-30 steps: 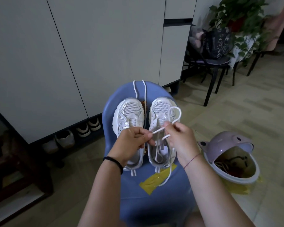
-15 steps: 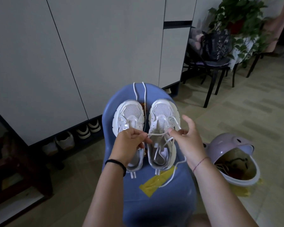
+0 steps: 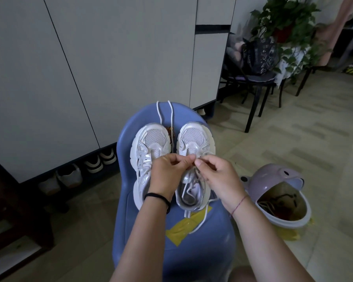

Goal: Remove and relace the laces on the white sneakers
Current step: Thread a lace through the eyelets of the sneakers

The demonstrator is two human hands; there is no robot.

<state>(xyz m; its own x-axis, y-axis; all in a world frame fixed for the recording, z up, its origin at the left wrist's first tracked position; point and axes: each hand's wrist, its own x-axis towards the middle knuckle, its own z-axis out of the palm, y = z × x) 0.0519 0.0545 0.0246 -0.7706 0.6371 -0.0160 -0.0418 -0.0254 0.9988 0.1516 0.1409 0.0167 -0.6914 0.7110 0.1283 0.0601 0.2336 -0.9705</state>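
together, left hand (image 3: 167,174) and right hand (image 3: 220,176) pinch a thin white lace (image 3: 199,222) over the mesh-toed sneaker (image 3: 194,137).

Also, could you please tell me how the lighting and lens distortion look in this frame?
Head view: dim indoor light, no harsh glare; the wide-angle lens splays the cabinet seams; the sneaker toe is sharp, but where left hand and right hand pinch the lace, it is too fine to trace.
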